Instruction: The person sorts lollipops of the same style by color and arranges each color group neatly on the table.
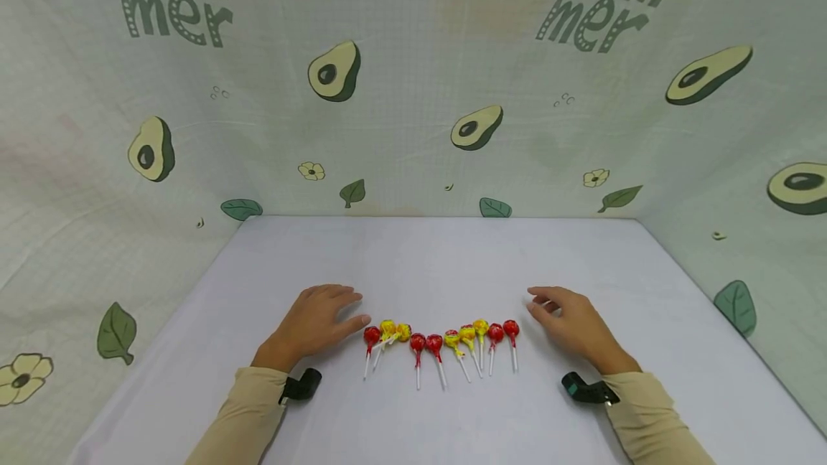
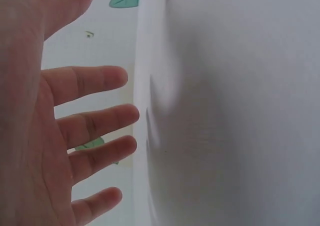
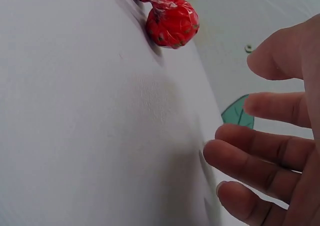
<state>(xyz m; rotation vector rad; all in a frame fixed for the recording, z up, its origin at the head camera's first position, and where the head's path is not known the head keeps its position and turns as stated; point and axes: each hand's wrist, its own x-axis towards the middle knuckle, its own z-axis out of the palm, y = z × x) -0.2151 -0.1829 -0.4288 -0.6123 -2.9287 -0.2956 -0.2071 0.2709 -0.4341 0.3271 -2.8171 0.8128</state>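
Observation:
A row of wrapped lollipops lies on the white table, red and yellow ones mixed, their white sticks mostly toward the person. My left hand [image 1: 318, 321] is just left of the row, thumb near the leftmost red lollipop [image 1: 371, 336], fingers spread and holding nothing. Beside that one, two yellow lollipops [image 1: 388, 329] lie with crossed sticks. Two red lollipops [image 1: 418, 343] sit mid-row, then several yellow ones [image 1: 467, 336]. At the right end are two more red lollipops [image 1: 511, 329]. To their right hovers my right hand [image 1: 571, 325], empty, with loosely bent fingers [image 3: 250, 153].
The white table [image 1: 413, 264] runs back to a hanging cloth [image 1: 400, 163] printed with avocados, leaves and lettering, which also covers both sides. Black wrist cameras [image 1: 301, 384] are strapped over the beige sleeves [image 1: 242, 415].

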